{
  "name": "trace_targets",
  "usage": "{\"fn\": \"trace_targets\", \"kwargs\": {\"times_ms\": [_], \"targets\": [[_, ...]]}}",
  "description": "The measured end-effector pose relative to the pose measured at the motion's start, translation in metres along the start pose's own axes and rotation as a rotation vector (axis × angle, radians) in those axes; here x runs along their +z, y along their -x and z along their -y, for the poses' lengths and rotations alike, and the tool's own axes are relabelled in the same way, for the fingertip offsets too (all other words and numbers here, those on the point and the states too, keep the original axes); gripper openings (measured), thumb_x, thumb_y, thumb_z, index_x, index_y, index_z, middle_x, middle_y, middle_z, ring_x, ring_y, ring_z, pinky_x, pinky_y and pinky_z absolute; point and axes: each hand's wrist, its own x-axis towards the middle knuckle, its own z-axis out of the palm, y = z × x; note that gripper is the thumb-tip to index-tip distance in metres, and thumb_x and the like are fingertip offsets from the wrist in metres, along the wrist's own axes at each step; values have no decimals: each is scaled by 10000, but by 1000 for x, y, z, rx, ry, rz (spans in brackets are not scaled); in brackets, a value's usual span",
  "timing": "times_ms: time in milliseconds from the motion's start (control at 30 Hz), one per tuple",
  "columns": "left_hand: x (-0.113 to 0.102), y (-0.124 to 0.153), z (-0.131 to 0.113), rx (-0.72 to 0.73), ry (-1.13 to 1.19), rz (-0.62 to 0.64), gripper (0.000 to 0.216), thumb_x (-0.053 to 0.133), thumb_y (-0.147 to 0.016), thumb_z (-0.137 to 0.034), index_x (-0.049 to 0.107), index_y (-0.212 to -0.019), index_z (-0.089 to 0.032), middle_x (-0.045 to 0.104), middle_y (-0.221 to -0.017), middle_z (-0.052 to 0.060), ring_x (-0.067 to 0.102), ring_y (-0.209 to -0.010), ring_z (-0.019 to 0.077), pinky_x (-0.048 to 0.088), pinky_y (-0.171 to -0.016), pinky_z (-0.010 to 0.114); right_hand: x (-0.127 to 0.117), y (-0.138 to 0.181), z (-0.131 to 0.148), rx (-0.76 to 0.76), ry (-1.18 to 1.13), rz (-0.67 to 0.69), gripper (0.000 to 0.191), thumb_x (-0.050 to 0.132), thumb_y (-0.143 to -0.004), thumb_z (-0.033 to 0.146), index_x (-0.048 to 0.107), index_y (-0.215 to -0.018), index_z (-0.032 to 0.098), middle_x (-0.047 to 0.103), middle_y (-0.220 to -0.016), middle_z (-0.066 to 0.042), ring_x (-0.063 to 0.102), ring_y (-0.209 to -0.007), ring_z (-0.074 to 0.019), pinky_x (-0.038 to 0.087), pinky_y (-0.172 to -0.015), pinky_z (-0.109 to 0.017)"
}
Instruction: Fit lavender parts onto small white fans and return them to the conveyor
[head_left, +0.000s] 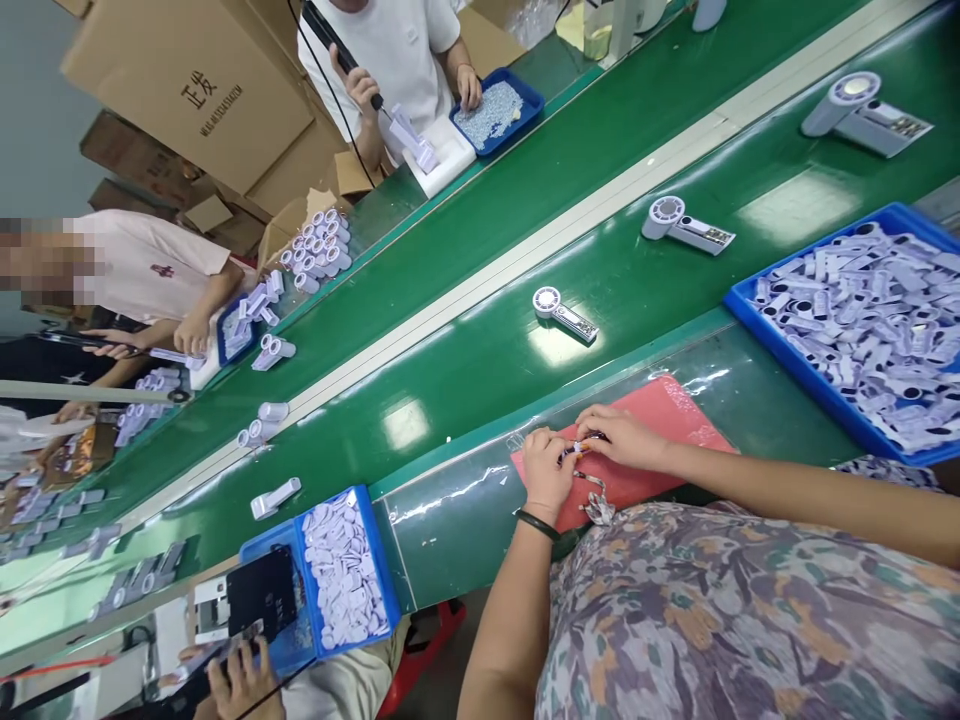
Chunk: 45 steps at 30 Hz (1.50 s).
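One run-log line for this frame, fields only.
left hand: on small part | right hand: on same part | surface: red mat | nearby: blue tray right; handheld fans on green belt

Open bench left of red mat (675,420); blue tray (795,365) blocks right, belt beyond carries fans (564,313)

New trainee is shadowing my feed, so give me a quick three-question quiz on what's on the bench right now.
1. True or false: both hands, left hand and right hand, meet over the red mat.
2. What fills the big blue tray at the person's right?
A. screws B. pale lilac plastic parts C. cables
3. How many fan-like units lie on the green belt between the near edge and the pale stripe, beyond the hands?

Key: 1 true; 2 B; 3 three, namely the near unit, middle unit and far unit.
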Motion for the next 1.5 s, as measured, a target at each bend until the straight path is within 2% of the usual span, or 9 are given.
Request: {"fn": "trace_targets", "kwargs": {"times_ms": [133, 300, 500, 767, 1033, 1167, 1333, 1400, 1500], "targets": [[3, 13, -7, -29, 9, -7, 207, 831, -778, -119, 709, -920, -207, 663, -1062, 17, 521, -1213, 230, 433, -1114, 423, -1, 7, -4, -19, 2, 83, 276, 661, -955, 262, 657, -1225, 204, 620, -1155, -76, 553, -1084, -297, 481, -931, -407], [16, 31, -19, -149, -33, -49, 314, 769, -798, -81, 730, -1077, -220, 598, -1267, 85, 417, -1343, 321, 390, -1160, 564, 1, 20, 2, -7, 61, 150, 334, 679, -962, 276, 651, -1292, 233, 602, -1228, -85, 507, -1134, -337, 436, -950, -471], [21, 24, -22, -171, -66, -44, 229, 723, -825, -65, 747, -996, -215, 645, -1100, 56, 498, -1202, 260, 368, -1193, 511, 2, 11, -1, 1, 109, 171, 251, 658, -977, 212, 684, -1226, 238, 616, -1182, -68, 503, -1124, -320, 433, -903, -439], [16, 35, -26, -112, -118, -3, 305, 707, -841, -83, 701, -1115, -217, 601, -1253, 55, 377, -1335, 290, 339, -1213, 512, 4, 25, 3, -85, 155, 157, 340, 632, -994, 213, 607, -1331, 189, 584, -1227, -109, 489, -1123, -324, 404, -927, -442], [18, 22, -24, -126, -162, 3, 240, 722, -823, -77, 716, -1008, -231, 640, -1110, 26, 493, -1160, 243, 371, -1187, 442, 8, 21, 3, -69, 163, 109, 299, 593, -1004, 201, 626, -1301, 193, 597, -1195, -117, 501, -1072, -330, 401, -893, -452], [18, 30, -27, -118, -236, 17, 366, 730, -809, -90, 674, -1146, -221, 567, -1268, 73, 426, -1286, 284, 373, -1183, 480, 6, 26, 1, -99, 134, 89, 307, 616, -981, 221, 641, -1287, 218, 609, -1197, -88, 522, -1084, -311, 431, -898, -440], [4, 25, -19, -36, -322, 68, 408, 650, -769, -15, 647, -1143, -178, 456, -1359, 125, 440, -1293, 280, 437, -1136, 452, -24, 56, -21, -13, 168, -27, 374, 582, -953, 228, 616, -1326, 214, 540, -1339, -84, 481, -1213, -301, 419, -1005, -459], [-12, 3, -10, 14, -351, 78, 406, 633, -740, 8, 670, -1095, -187, 485, -1295, 114, 474, -1236, 268, 470, -1100, 427, -50, 75, -42, 82, 215, -103, 349, 553, -965, 246, 628, -1302, 200, 541, -1337, -92, 490, -1212, -309, 434, -998, -464], [-46, -55, 4, 90, -419, 70, 358, 580, -773, 5, 706, -1047, -187, 503, -1245, 123, 477, -1196, 290, 480, -1075, 451, -96, 106, -80, 272, 300, -254, 321, 512, -993, 254, 640, -1277, 180, 562, -1290, -109, 521, -1175, -320, 458, -983, -451]]}}
